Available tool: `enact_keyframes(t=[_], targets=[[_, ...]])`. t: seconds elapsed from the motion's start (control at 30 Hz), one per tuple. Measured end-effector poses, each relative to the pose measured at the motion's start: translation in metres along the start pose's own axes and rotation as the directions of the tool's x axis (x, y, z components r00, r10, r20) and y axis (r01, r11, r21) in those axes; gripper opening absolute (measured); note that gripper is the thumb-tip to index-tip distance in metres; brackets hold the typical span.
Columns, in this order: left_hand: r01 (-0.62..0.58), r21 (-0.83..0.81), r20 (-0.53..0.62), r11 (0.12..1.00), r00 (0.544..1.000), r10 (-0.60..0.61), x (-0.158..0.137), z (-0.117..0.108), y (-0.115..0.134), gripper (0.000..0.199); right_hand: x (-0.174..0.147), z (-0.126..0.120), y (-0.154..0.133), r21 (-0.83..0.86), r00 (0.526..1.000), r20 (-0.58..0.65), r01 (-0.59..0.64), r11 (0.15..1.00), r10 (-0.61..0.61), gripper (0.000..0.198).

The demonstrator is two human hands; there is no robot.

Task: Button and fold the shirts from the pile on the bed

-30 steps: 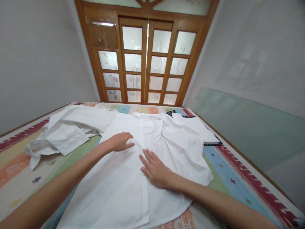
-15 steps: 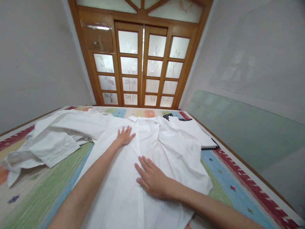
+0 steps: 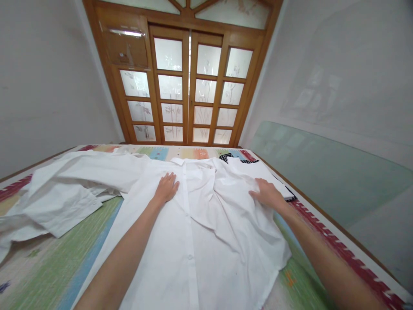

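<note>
A white button-up shirt (image 3: 161,258) lies front side up on a patterned bed cover, its collar at the far end. One long sleeve (image 3: 74,185) stretches out to the left in loose creases. My left hand (image 3: 167,188) rests on the upper chest, left of the button placket, fingers extended. At the right shoulder of the shirt, my right hand (image 3: 268,192) touches the cloth with thumb and fingers apart; its fingertips are partly hidden. Deep wrinkles run across the right chest between the placket and that hand.
Beyond my right hand lies a folded white garment (image 3: 241,167) with black-and-white trim. The striped bed cover (image 3: 87,241) spreads beneath everything. A pale green panel (image 3: 322,168) leans along the right wall. Wooden glazed doors (image 3: 190,86) stand at the far end.
My right hand has moved from the middle of the placket out to the right shoulder. My left hand stays on the upper chest. The view has shifted slightly.
</note>
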State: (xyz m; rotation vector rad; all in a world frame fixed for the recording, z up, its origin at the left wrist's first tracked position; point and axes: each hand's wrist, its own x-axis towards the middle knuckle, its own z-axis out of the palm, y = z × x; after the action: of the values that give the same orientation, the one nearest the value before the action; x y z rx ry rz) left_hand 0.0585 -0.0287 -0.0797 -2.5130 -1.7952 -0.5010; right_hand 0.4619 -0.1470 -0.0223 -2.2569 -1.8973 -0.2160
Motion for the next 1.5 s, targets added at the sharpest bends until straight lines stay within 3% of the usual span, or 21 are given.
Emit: enact_keyframes(t=[0.07, 0.13, 0.2, 0.37, 0.47, 0.53, 0.6, 0.67, 0.73, 0.8, 0.83, 0.9, 1.0, 1.07, 1.1, 1.17, 1.27, 1.33, 1.37, 1.43, 1.5], targets=[[-0.023, -0.009, -0.016, 1.0, 1.0, 0.023, 0.001, 0.0, 0.0, 0.047, 0.003, 0.002, 0.021, 0.033, 0.997, 0.021, -0.074, 0.997, 0.074, 0.048], [-0.049, -0.031, -0.044, 0.998, 0.998, 0.047, 0.001, 0.0, 0.0, 0.044, 0.003, 0.0, 0.029, 0.16, 0.996, 0.069, -0.061, 0.985, 0.05, 0.028], [-0.082, -0.077, -0.082, 0.994, 0.994, 0.076, 0.001, 0.0, -0.001, 0.041, 0.0, -0.006, 0.026, 0.346, 0.998, 0.061, -0.018, 0.938, -0.004, 0.023], [-0.133, -0.324, -0.199, 0.937, 0.978, 0.07, 0.003, -0.006, 0.009, 0.034, -0.007, -0.031, -0.023, 0.662, 0.998, -0.048, 0.069, 0.746, -0.05, 0.031], [-0.126, -0.556, -0.205, 0.821, 0.979, 0.011, 0.005, -0.013, 0.03, 0.03, -0.014, -0.041, -0.069, 0.675, 0.965, -0.013, 0.201, 0.71, -0.261, 0.032], [-0.079, -0.743, -0.125, 0.664, 0.992, -0.022, 0.006, -0.018, 0.048, 0.031, -0.021, -0.041, -0.102, 0.664, 0.908, 0.021, 0.3, 0.684, -0.419, 0.031], [0.019, -0.891, 0.011, 0.454, 1.0, -0.021, 0.005, -0.022, 0.065, 0.038, -0.031, -0.037, -0.134, 0.647, 0.832, 0.059, 0.388, 0.656, -0.551, 0.029], [0.125, -0.948, 0.13, 0.293, 0.991, -0.001, 0.003, -0.023, 0.077, 0.049, -0.042, -0.031, -0.16, 0.626, 0.722, 0.14, 0.465, 0.626, -0.677, 0.035], [0.175, -0.95, 0.185, 0.258, 0.983, 0.016, 0.0, -0.02, 0.083, 0.059, -0.053, -0.028, -0.179, 0.597, 0.591, 0.27, 0.516, 0.614, -0.76, 0.039], [0.149, -0.934, 0.171, 0.324, 0.984, 0.039, -0.002, -0.015, 0.083, 0.06, -0.061, -0.03, -0.189, 0.578, 0.473, 0.369, 0.557, 0.596, -0.8, 0.04], [0.115, -0.923, 0.144, 0.368, 0.988, 0.053, -0.003, -0.012, 0.081, 0.054, -0.065, -0.032, -0.19, 0.572, 0.438, 0.396, 0.57, 0.59, -0.807, 0.041], [0.052, -0.9, 0.078, 0.432, 0.996, 0.043, -0.001, -0.006, 0.075, 0.032, -0.069, -0.039, -0.185, 0.55, 0.457, 0.407, 0.569, 0.612, -0.791, 0.043], [0.056, -0.906, 0.017, 0.419, 0.995, -0.096, 0.005, -0.001, 0.064, 0.012, -0.073, -0.054, -0.161, 0.398, 0.604, 0.423, 0.545, 0.738, -0.675, 0.048], [0.111, -0.931, 0.039, 0.348, 0.977, -0.208, 0.008, 0.0, 0.057, 0.01, -0.075, -0.066, -0.14, 0.219, 0.664, 0.477, 0.546, 0.809, -0.577, 0.046], [0.138, -0.942, 0.06, 0.306, 0.966, -0.252, 0.01, 0.0, 0.054, 0.009, -0.077, -0.073, -0.13, 0.148, 0.669, 0.512, 0.549, 0.823, -0.539, 0.044], [0.178, -0.958, 0.101, 0.226, 0.944, -0.315, 0.011, 0.002, 0.05, 0.011, -0.085, -0.088, -0.112, 0.119, 0.636, 0.575, 0.557, 0.822, -0.514, 0.038], [0.188, -0.974, 0.133, 0.123, 0.923, -0.361, 0.01, 0.005, 0.046, 0.024, -0.107, -0.109, -0.103, 0.314, 0.507, 0.596, 0.566, 0.763, -0.622, 0.011], [0.18, -0.982, 0.145, 0.06, 0.916, -0.375, 0.01, 0.008, 0.045, 0.03, -0.126, -0.119, -0.107, 0.475, 0.432, 0.528, 0.564, 0.675, -0.732, 0.011], [0.175, -0.984, 0.149, 0.034, 0.914, -0.377, 0.01, 0.009, 0.045, 0.031, -0.136, -0.12, -0.11, 0.518, 0.42, 0.485, 0.569, 0.639, -0.767, 0.009], [0.165, -0.986, 0.157, -0.009, 0.917, -0.367, 0.009, 0.011, 0.043, 0.034, -0.151, -0.118, -0.116, 0.496, 0.476, 0.429, 0.587, 0.64, -0.768, 0.015], [0.156, -0.987, 0.163, -0.048, 0.923, -0.348, 0.009, 0.01, 0.041, 0.036, -0.156, -0.109, -0.116, 0.394, 0.603, 0.394, 0.571, 0.72, -0.694, 0.03]])
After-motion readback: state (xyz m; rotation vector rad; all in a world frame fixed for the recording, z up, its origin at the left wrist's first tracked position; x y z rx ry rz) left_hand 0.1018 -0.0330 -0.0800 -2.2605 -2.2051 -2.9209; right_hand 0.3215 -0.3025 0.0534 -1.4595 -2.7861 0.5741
